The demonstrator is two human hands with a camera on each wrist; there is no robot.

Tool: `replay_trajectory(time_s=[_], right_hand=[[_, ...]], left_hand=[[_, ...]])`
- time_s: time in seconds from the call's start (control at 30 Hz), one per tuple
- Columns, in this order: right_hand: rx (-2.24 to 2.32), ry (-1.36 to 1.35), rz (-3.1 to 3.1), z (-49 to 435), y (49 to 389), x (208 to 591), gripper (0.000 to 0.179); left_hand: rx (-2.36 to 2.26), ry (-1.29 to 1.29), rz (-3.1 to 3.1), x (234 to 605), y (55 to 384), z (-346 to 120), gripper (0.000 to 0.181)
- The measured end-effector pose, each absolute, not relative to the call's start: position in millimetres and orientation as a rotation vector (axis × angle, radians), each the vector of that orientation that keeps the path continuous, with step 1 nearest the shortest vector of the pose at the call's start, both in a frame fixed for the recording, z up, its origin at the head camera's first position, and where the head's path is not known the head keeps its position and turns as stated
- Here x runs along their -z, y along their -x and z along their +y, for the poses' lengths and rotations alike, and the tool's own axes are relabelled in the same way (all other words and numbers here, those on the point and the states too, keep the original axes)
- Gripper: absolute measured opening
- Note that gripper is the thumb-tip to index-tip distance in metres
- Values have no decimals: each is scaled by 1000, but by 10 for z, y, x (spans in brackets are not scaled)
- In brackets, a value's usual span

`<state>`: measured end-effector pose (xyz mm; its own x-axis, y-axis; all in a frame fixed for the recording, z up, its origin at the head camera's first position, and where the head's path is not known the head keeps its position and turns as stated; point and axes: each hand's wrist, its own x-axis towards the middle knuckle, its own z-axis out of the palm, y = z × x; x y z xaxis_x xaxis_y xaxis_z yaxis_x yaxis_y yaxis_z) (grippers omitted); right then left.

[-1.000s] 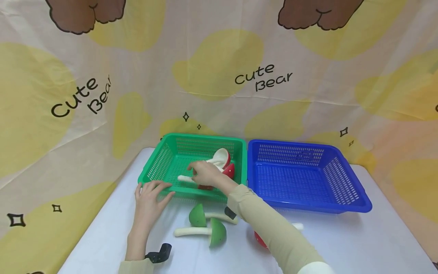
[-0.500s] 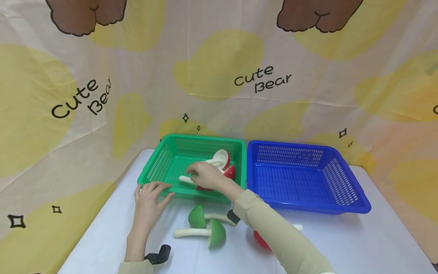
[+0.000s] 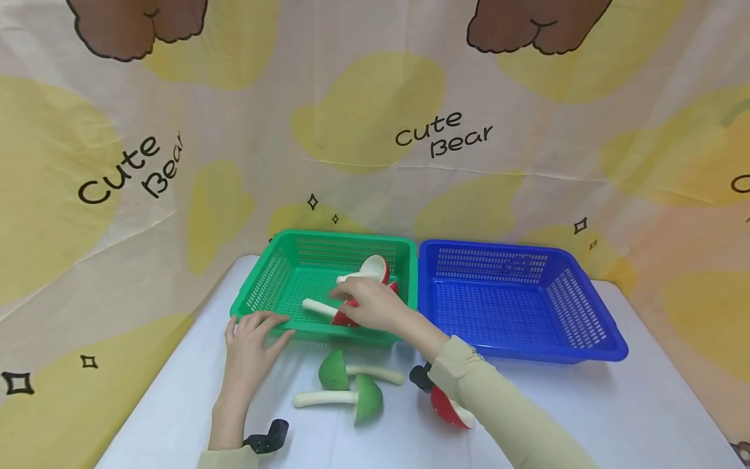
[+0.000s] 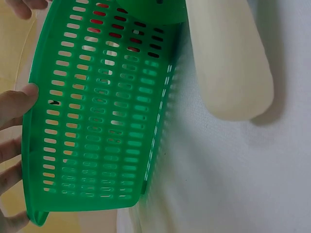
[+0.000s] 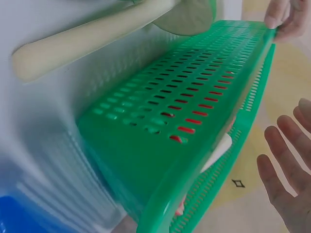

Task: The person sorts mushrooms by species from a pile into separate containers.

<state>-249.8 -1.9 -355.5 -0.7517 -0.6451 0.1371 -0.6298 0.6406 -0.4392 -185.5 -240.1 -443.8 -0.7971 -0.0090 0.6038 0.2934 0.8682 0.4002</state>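
Inside the green basket [image 3: 281, 286] lie several toy mushrooms with red caps and white stems. One red-capped mushroom [image 3: 319, 308] is near the front wall; another [image 3: 375, 267] sits further back with its white underside showing. My right hand [image 3: 375, 305] is over them, covering some; in the right wrist view its fingers [image 5: 286, 141] are spread with nothing between them. My left hand [image 3: 252, 342] rests on the basket's front left rim, its fingertips [image 4: 29, 92] touching the edge. Two green-capped mushrooms [image 3: 368, 398] [image 3: 334, 371] lie on the table in front.
A blue basket [image 3: 498, 319] stands right beside the green one. Another red-capped mushroom [image 3: 450, 409] lies on the white table [image 3: 586, 417], partly under my right forearm. A patterned cloth [image 3: 363, 143] hangs behind the baskets.
My right hand has shifted slightly to the right within the green basket, uncovering more of the front mushroom and the red one on the table. The left hand stays on the rim.
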Motion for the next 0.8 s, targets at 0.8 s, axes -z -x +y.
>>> replay_trajectory(time_s=[0.8], right_hand=[[1014,973,2900,716,1973,3439,28]], left_hand=[[653,202,-2435,4453,1867,-2406,27]])
